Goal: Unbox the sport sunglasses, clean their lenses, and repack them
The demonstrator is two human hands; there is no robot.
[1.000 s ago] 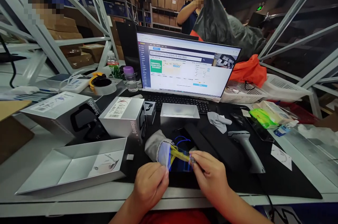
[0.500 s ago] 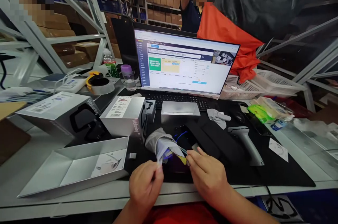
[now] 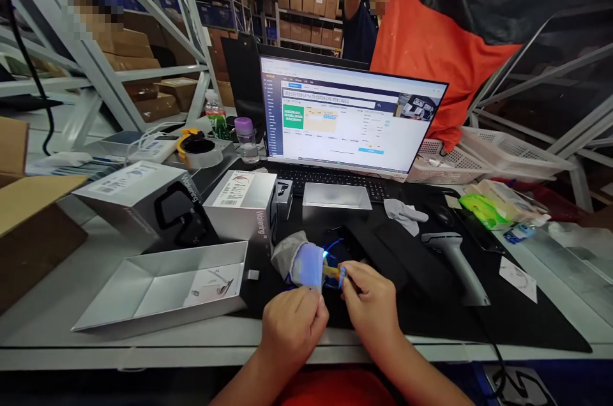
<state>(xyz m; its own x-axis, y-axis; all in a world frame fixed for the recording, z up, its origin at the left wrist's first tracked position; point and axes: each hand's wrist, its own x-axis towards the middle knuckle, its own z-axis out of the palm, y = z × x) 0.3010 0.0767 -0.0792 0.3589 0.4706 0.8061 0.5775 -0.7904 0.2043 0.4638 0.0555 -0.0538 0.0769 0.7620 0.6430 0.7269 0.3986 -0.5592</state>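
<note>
My left hand [image 3: 293, 323] is closed, pinching the lower edge of a translucent bluish film [image 3: 309, 264]. The film is wrapped about a crumpled grey pouch [image 3: 286, 253], whose contents are hidden. My right hand [image 3: 372, 296] is closed too, its thumb and finger on a small yellow-and-blue strip [image 3: 331, 271] at the film's right side. I cannot make out what the strip is. Just behind the hands lies a dark, shiny item [image 3: 339, 241] with a blue glow. Left of them stands an open silver box tray [image 3: 158, 323] with a picture card inside.
Two silver boxes [image 3: 143, 198] [image 3: 239, 202] stand at left, near an open carton [image 3: 43, 259]. A monitor [image 3: 345, 119] and keyboard [image 3: 330, 181] are behind. At right lie a barcode scanner [image 3: 454, 269], a grey glove [image 3: 405, 216] and a phone [image 3: 476, 230]. A person holds red cloth [image 3: 431, 48].
The view has turned slightly left. The film now faces me flatter and broader, and the yellow-and-blue strip shows between it and my right fingers. The person's red cloth is raised and spread wider.
</note>
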